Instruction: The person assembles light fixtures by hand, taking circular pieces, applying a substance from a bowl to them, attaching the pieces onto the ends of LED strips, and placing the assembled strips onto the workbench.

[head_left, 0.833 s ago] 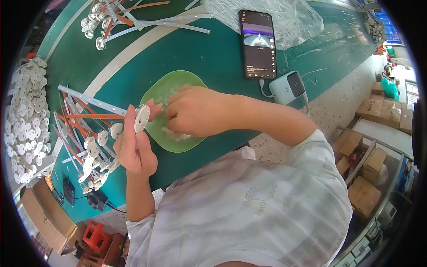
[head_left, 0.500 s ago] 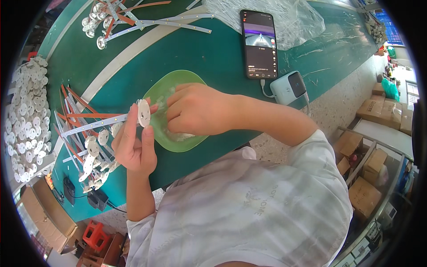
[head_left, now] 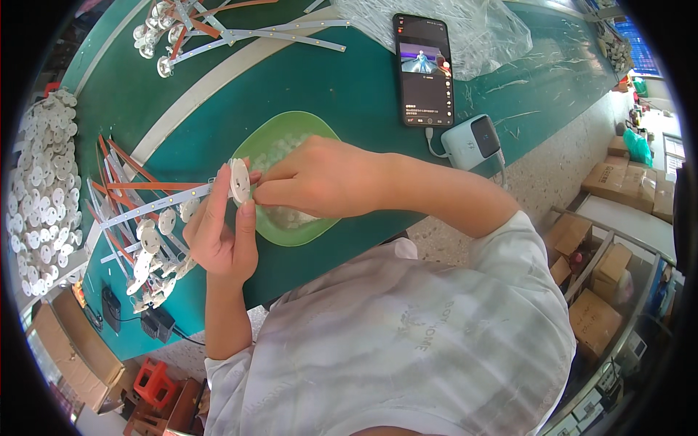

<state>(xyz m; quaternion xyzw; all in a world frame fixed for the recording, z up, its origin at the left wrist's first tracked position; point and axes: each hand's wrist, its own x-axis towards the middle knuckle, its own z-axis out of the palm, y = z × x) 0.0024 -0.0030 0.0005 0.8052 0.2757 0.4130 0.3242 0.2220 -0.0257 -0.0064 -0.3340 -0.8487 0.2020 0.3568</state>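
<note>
Upright in my left hand (head_left: 222, 243) is a white round disc (head_left: 239, 181), gripped by its edge between thumb and fingers. An LED strip (head_left: 155, 208) runs leftward from behind that disc. My right hand (head_left: 327, 178) is closed in a pinch close to the disc's face; whatever its fingertips hold is too small or hidden to make out. Under the right hand lies a green bowl (head_left: 298, 237) with many small translucent white pieces (head_left: 280, 151) in it. Left of my left hand, several strips with round white discs (head_left: 149, 242) and brown-orange bands lie in a heap.
A large pile of white discs (head_left: 45, 196) lies at far left. More strips (head_left: 269, 34) lie at the back beside clear plastic bags (head_left: 472, 36). A phone (head_left: 424, 69) is cabled near a white power bank (head_left: 471, 144). Black adapters (head_left: 156, 323) sit at the near-left table edge.
My right hand has moved left from over the bowl to the disc, its fingers now pinched. The left hand with the disc has shifted slightly right. The phone's picture differs.
</note>
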